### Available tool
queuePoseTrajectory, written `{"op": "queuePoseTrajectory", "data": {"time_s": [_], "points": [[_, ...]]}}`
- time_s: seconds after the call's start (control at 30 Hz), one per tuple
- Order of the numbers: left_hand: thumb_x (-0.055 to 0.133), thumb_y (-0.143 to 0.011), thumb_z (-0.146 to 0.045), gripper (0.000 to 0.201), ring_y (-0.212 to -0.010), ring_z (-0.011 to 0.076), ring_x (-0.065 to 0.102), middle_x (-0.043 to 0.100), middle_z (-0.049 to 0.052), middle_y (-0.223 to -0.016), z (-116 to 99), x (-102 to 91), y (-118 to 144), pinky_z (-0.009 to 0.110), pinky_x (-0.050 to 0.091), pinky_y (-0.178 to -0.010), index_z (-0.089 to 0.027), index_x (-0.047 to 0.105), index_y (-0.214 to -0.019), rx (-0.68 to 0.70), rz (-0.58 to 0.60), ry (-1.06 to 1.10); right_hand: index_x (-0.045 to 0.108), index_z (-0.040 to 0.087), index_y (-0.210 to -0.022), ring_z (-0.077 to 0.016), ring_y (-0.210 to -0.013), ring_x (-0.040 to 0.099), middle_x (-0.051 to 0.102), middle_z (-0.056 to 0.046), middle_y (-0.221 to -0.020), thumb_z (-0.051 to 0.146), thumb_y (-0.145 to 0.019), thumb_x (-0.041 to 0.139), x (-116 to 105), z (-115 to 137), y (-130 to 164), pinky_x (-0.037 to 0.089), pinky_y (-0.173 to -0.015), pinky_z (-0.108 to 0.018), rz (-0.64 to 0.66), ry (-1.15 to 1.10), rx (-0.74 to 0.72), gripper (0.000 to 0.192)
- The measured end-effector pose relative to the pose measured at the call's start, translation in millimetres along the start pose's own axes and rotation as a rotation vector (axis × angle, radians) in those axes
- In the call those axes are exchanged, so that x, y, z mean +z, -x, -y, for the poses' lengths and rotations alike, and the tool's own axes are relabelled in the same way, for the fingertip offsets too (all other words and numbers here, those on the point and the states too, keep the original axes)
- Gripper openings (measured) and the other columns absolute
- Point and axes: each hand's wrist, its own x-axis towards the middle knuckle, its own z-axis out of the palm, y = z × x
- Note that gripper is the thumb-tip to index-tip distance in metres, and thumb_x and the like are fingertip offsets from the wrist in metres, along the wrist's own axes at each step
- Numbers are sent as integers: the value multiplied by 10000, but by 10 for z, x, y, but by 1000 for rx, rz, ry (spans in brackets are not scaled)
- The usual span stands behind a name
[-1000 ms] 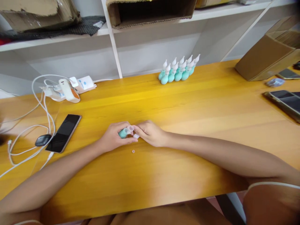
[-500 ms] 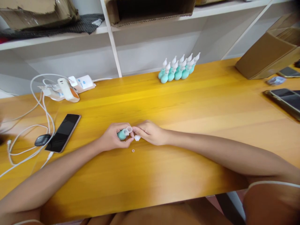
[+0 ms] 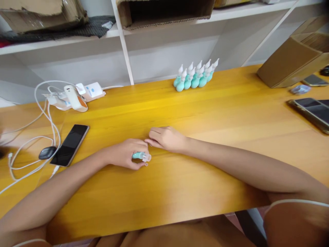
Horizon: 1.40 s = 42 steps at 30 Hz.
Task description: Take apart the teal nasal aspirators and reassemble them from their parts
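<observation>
Long yellow wooden table (image 3: 205, 113): smooth, varnished, faint sheen. Small teal rubbery bulb with clear plastic neck (image 3: 141, 156): matt body, glossy neck. Row of teal bulbs with white plastic tips (image 3: 195, 76): same finish. Black glass-faced phone (image 3: 70, 144): glossy. Brown cardboard box (image 3: 295, 60): matt, rough. White cables (image 3: 48, 116): smooth plastic.

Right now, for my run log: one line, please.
left hand: holds teal rubber bulb | right hand: flat on yellow wooden table

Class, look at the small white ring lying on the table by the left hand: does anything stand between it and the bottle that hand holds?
Nothing visible does. The ring lies bare on the table, just under the mouth of the bottle in the left hand.
</observation>
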Motion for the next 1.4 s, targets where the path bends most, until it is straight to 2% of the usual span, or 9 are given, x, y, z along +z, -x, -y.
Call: {"op": "queuePoseTrajectory", "data": {"time_s": [0.13, 0.2, 0.33, 0.43, 0.7, 0.93, 1.07, 1.23, 1.4], "points": [[763, -942, -240, 41, -811, 171, 688, 766, 38, -898, 34, -59, 11, 280, 529, -800, -206, 741, -945, -29, -6, 145, 645, 156, -964, -130, -698, 485, 646, -57, -900, 479, -1235, 309, -4, -14, -17, 284, -655, -286, -39, -88, -44, 539], [744, -977, -362, 183, -763, 185, 676, 745, 59, -853, 102, -100, 22, 298, 516, -744, -186, 759, -927, -85, -43, 345, 620, 159, -968, -119, -698, 489, 638, -48, -920, 451, -1225, 381, -3, -22, -36, 333, -657, -264, -61, -188, -60, 457], [719, -875, -531, 385, -651, 191, 604, 674, 79, -769, 252, -135, 26, 313, 458, -603, -153, 774, -832, -199, -312, 799, 586, 172, -986, -99, -712, 510, 619, -29, -941, 440, -1183, 538, 24, -15, -57, 423, -683, -229, -116, -377, -141, 336], [687, -810, -473, 344, -634, 184, 579, 656, 81, -756, 291, -102, 6, 308, 450, -580, -141, 778, -811, -238, -407, 896, 583, 184, -996, -96, -740, 533, 625, -23, -952, 397, -1166, 592, 53, 14, -51, 441, -694, -221, -184, -370, -220, 273], [744, -827, -400, 283, -728, 174, 606, 692, 69, -840, 338, 29, 23, 277, 458, -643, -148, 788, -949, -290, -477, 809, 604, 188, -1001, -117, -786, 577, 655, -33, -957, 324, -1169, 586, 35, -7, -49, 464, -726, -251, -314, -146, -233, 217], [739, -950, -532, 391, -775, 178, 587, 687, 66, -902, 388, 35, 75, 290, 457, -694, -163, 793, -1071, -274, -473, 655, 555, 193, -1063, -106, -716, 530, 617, -31, -1014, 411, -1116, 671, 30, -45, -36, 436, -664, -252, -173, -321, -43, 253], [753, -992, -505, 344, -828, 173, 613, 694, 54, -936, 283, -23, 38, 302, 496, -790, -170, 789, -1067, -188, -438, 390, 501, 210, -1035, -167, -825, 526, 569, -54, -992, 413, -1114, 584, -68, -26, -22, 445, -742, -301, -327, -378, 25, 233], [901, -892, -370, 531, -947, 185, 693, 722, 47, -1075, 216, 24, 15, 304, 560, -863, -235, 726, -1375, -220, -435, 314, 477, 206, -881, -152, -738, 431, 509, -33, -886, 671, -1126, 484, -141, 9, -24, 348, -675, -300, -337, -378, 65, 526], [958, -851, -355, 505, -1062, 210, 734, 767, 74, -1163, 258, 97, 34, 335, 588, -958, -236, 735, -1289, -192, -443, 400, 514, 188, -754, -125, -664, 391, 474, -8, -752, 723, -1107, 520, -106, 88, -43, 277, -634, -305, -212, -310, -24, 642]]}}
